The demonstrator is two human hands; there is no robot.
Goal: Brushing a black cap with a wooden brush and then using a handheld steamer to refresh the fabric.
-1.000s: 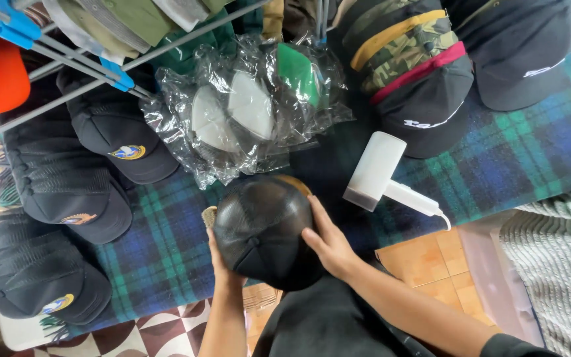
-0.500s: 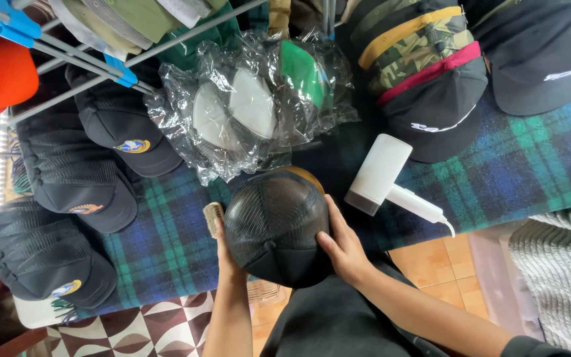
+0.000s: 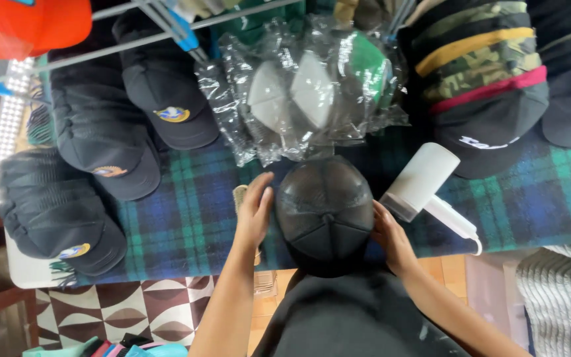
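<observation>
While both hands cup black cap [image 3: 325, 211] from sides, cap sits betw. them at table edge on plaid cloth [image 3: 186, 218]. Left hand [image 3: 254, 213] fingers spread, flat on cap's left side; right hand [image 3: 391, 238] fingers curled on right side. White dryer [image 3: 421, 182] just beside, right.

the cap [image 3: 325, 211] in hand is plain black, on a blanket [image 3: 193, 211] of dark blue and green plaid. the hair dryer [image 3: 424, 182] is white. stacked caps [image 3: 100, 139] at left are black with small yellow-blue badges (one orange cap [image 3: 28, 26] above). the far stack [image 3: 477, 59] shows camouflage, yellow and pink-red bands.
</observation>
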